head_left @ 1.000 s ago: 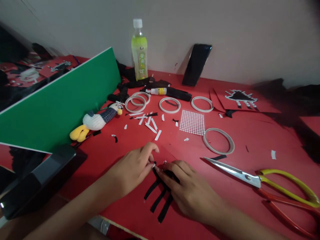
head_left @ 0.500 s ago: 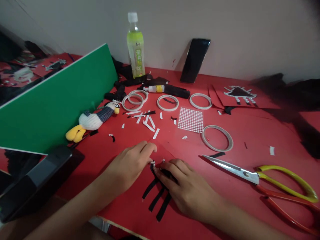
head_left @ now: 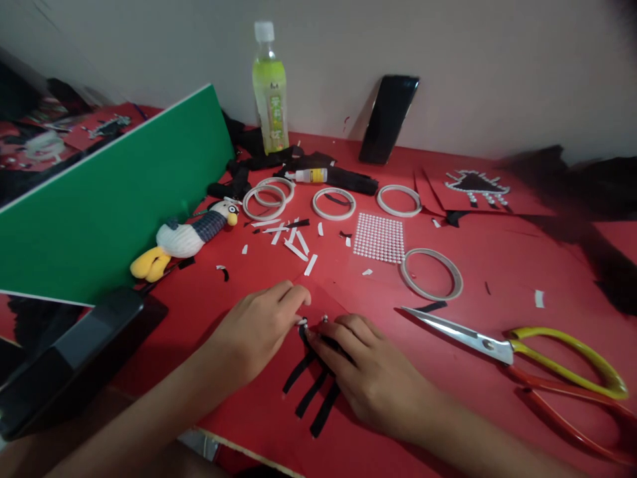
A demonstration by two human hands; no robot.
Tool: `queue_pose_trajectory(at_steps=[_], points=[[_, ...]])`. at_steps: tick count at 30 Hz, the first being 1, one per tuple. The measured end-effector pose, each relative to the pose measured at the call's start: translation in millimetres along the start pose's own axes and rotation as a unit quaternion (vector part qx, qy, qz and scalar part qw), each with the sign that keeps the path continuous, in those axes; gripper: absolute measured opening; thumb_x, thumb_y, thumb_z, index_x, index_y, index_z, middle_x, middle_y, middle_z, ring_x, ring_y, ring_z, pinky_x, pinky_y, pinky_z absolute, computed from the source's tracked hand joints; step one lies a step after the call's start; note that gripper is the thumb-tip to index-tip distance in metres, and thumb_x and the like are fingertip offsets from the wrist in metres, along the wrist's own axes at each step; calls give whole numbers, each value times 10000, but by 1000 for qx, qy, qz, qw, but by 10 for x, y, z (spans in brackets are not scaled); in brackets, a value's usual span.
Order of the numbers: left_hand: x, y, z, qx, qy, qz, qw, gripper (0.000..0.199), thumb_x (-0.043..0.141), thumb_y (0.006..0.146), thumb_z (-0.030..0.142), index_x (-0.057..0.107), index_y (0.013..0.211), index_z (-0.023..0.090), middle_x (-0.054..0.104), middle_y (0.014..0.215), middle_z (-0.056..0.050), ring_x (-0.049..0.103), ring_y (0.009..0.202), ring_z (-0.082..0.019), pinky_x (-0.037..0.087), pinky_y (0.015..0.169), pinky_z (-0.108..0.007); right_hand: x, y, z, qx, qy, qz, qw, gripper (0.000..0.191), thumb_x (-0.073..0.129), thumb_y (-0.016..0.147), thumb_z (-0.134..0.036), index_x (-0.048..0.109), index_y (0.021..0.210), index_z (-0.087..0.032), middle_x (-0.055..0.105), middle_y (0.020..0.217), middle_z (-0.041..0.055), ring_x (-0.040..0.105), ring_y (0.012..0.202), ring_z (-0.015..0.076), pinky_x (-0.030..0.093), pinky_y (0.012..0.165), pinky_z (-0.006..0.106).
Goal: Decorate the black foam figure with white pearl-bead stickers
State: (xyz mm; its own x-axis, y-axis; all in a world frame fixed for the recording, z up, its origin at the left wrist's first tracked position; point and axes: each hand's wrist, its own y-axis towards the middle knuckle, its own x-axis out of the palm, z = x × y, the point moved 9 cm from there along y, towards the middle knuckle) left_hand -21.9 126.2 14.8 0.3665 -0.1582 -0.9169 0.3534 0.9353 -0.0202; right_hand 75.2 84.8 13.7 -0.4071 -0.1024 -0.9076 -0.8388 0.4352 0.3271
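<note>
A black cut-out piece with several long strips [head_left: 304,393] lies on the red table near its front edge. My right hand [head_left: 371,378] covers most of it, thumb and bent fingers pressing it down. Small white pearl beads [head_left: 325,318] show along its far edge. Over its upper left end, my left hand [head_left: 263,325] is closed in a pinch, the fingertips touching tiny white bits [head_left: 302,322]. What lies between those fingertips is too small to make out. A sheet of stick-on pearls [head_left: 379,238] lies beyond both hands.
Large scissors [head_left: 485,344] lie open at the right. Tape rolls [head_left: 432,274], white paper scraps [head_left: 296,249] and a glue bottle [head_left: 311,176] lie farther back. A drink bottle [head_left: 271,106], a phone [head_left: 389,119], a plush bird [head_left: 186,238] and a green board [head_left: 124,199] stand around.
</note>
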Motion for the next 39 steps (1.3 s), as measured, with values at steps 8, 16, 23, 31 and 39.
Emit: queue_pose_trajectory(at_steps=[8, 16, 23, 31, 39], points=[[127, 307, -214, -123, -178, -122, 969, 153, 626, 702, 88, 535, 762, 195, 622, 713, 40, 605, 656, -120, 435, 567, -207, -1, 12, -3, 0, 5, -4, 1000, 413, 398, 829, -60, 550, 1214, -69, 606, 1002, 141, 504, 932, 246, 478, 832, 413], [-179, 617, -296, -140, 26, -138, 980, 124, 647, 753, 219, 550, 682, 185, 615, 662, 19, 574, 651, -150, 380, 587, -246, -105, -18, -39, -19, 7, 53, 998, 366, 417, 810, -50, 597, 1127, -16, 622, 1037, 161, 512, 967, 261, 520, 849, 397], [17, 68, -232, -91, -45, 45, 994, 296, 578, 821, 445, 514, 957, 190, 554, 958, -54, 538, 920, -228, 434, 781, -362, -211, -60, 4, -1, 36, 114, 993, 306, 396, 820, -13, 580, 1063, -43, 640, 943, 152, 559, 907, 222, 551, 777, 353], [77, 54, -248, -92, -132, 38, 986, 228, 445, 896, 403, 525, 861, 193, 561, 837, -15, 542, 810, -174, 431, 725, -304, -405, -142, 204, 78, 90, 196, 973, 347, 399, 780, -14, 554, 1052, -163, 611, 924, 97, 561, 832, 198, 530, 692, 345], [44, 5, -189, -101, -39, 56, 993, 221, 535, 841, 396, 496, 945, 206, 564, 832, -3, 577, 786, -185, 426, 632, -278, -608, -276, 666, 182, -26, 258, 949, 321, 430, 795, -74, 544, 1076, -179, 582, 968, 98, 554, 917, 228, 498, 781, 394]])
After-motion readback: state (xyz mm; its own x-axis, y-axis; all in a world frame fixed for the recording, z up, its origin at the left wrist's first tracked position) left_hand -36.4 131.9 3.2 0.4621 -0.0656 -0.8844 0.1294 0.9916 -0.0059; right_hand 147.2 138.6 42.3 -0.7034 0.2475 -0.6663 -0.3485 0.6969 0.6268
